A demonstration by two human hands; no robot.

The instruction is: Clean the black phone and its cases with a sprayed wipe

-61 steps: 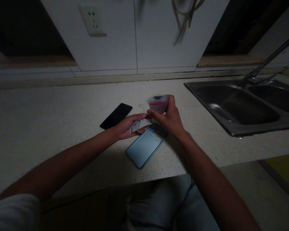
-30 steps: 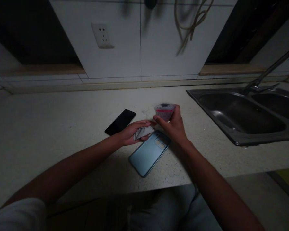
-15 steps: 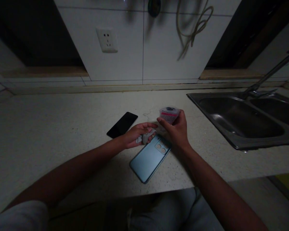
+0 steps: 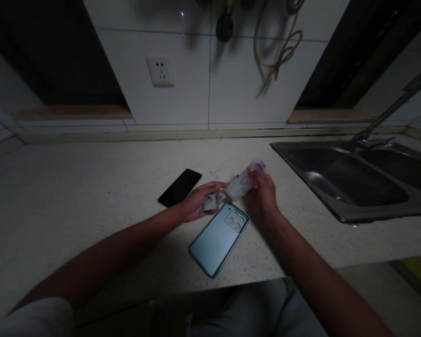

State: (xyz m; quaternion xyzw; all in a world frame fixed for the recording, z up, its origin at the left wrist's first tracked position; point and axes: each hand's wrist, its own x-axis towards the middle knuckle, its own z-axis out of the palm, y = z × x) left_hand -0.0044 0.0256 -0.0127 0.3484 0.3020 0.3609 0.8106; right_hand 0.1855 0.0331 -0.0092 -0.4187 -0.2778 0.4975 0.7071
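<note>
My right hand [image 4: 263,196] grips a small clear plastic bottle [image 4: 243,181] with a pink-marked end, tipped over so its mouth points left and down. My left hand [image 4: 196,201] is closed on a crumpled pale cloth [image 4: 212,202] held right under the bottle's mouth. Just below both hands a light blue phone [image 4: 219,238] lies face down on the speckled counter [image 4: 91,187], its camera block toward my hands. A second phone [image 4: 179,187], black, lies screen up just beyond my left hand.
A steel double sink [image 4: 351,178] with a tap [image 4: 389,114] is set into the counter at the right. The tiled wall behind carries a socket [image 4: 160,71] and a hanging looped cord [image 4: 279,51]. The counter's front edge runs just under the blue phone.
My right hand has tipped the bottle from upright over toward the cloth. My left hand has bunched the cloth up. The view has tilted upward a little.
</note>
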